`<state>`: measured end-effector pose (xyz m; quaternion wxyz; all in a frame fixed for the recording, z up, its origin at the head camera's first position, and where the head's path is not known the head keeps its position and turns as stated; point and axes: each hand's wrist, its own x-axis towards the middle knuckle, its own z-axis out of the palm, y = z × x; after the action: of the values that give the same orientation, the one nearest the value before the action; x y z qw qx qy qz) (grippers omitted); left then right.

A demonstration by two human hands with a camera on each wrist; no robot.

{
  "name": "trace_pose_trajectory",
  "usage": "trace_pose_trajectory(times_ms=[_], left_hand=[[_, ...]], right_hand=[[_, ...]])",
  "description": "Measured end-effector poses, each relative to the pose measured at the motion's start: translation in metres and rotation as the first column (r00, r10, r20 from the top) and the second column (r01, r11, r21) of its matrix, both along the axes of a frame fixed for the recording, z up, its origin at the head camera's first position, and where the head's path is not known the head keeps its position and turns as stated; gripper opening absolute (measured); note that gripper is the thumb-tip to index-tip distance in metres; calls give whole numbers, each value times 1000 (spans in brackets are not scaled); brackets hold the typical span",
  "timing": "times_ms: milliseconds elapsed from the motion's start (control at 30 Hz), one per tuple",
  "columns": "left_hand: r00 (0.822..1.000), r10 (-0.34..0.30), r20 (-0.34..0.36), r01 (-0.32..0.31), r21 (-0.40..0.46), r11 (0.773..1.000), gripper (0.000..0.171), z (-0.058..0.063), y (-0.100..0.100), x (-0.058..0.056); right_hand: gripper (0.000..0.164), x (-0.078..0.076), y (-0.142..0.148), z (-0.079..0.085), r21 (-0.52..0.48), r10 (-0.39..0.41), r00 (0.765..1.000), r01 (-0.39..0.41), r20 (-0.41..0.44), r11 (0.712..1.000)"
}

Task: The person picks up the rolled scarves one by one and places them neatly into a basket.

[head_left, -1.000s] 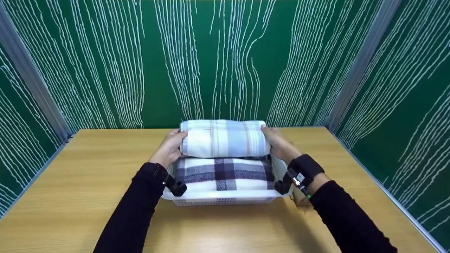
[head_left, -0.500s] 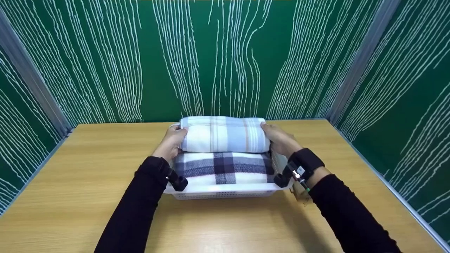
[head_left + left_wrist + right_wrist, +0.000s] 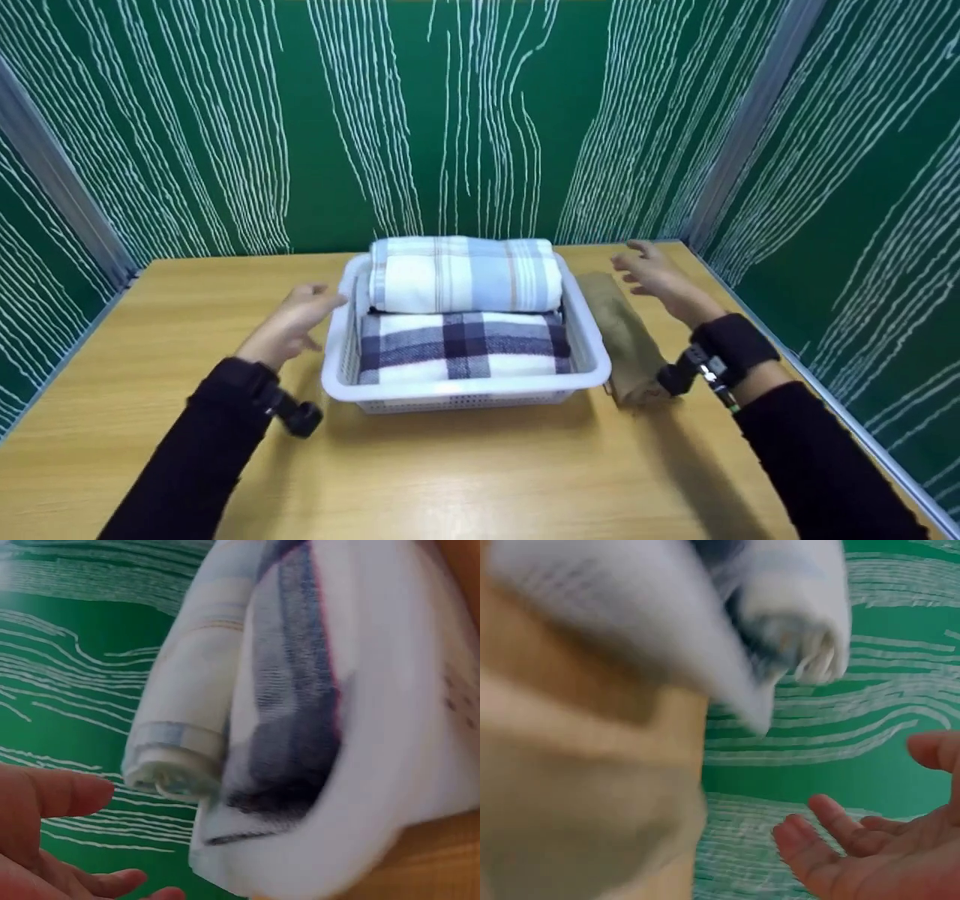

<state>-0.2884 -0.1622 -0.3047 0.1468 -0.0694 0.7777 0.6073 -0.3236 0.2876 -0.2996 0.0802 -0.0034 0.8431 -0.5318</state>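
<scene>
A rolled light blue and white plaid cloth (image 3: 465, 275) lies at the back of a white plastic basket (image 3: 465, 390). In front of it in the basket is a folded dark purple and white plaid cloth (image 3: 465, 346). My left hand (image 3: 294, 319) hovers just off the basket's left side with fingers spread, holding nothing. Over to the right, my right hand (image 3: 660, 279) is raised above the table, its fingers loosely bent and free of any object. Both wrist views show the rolled cloth (image 3: 184, 690) apart from the fingers.
An olive-brown folded cloth (image 3: 626, 341) lies on the wooden table (image 3: 465, 480) along the basket's right side, below my right hand. Green panels (image 3: 330, 150) with white wavy lines stand behind the table and at both sides.
Both hands have let go of the rolled light plaid cloth and moved outward, apart from each other. That cloth now rests in the basket, and the olive-brown cloth shows more fully.
</scene>
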Motion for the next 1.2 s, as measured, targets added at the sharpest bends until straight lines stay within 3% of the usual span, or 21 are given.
trace_pose_trajectory(times_ms=[100, 200, 267, 367, 467, 533, 633, 700, 767, 1033, 1200], left_hand=[[997, -53, 51, 52, 37, 998, 66, -13, -7, 10], [996, -61, 63, 54, 106, 993, 57, -32, -7, 17], [998, -36, 49, 28, 147, 989, 52, -43, -3, 19], [1000, 18, -5, -17, 185, 983, 54, -57, 3, 22], [996, 67, -56, -55, 200, 978, 59, -65, 4, 26], [993, 102, -65, -86, 209, 974, 63, -69, 2, 30], [988, 146, -51, -130, 239, 962, 66, -72, -1, 35], [985, 169, -45, -152, 253, 955, 68, -72, -1, 37], [982, 185, -43, -168, 257, 952, 68, -71, 2, 37], [973, 227, -39, -208, 266, 941, 69, -66, 16, 28], [977, 211, -37, -193, 274, 942, 69, -66, 22, 23]], right_hand=[[77, 5, 15, -11, 81, 17, 999, -21, 51, 996], [88, 9, 21, -27, 154, 30, 993, -47, 111, 987], [98, 11, 20, -40, 206, 30, 990, -59, 141, 977], [110, 16, 14, -62, 197, 23, 987, -54, 157, 979], [115, 18, 2, -83, 252, 3, 994, -32, 112, 967], [115, 18, -7, -95, 354, -18, 997, -12, 81, 935], [108, 15, -18, -108, 567, -68, 997, 41, 27, 823], [100, 13, -21, -112, 644, -97, 995, 68, 9, 762], [94, 13, -19, -112, 676, -114, 993, 87, -5, 732], [95, 22, -3, -106, 683, -101, 995, 71, 4, 727], [113, 36, 5, -104, 672, -88, 996, 57, 13, 738]])
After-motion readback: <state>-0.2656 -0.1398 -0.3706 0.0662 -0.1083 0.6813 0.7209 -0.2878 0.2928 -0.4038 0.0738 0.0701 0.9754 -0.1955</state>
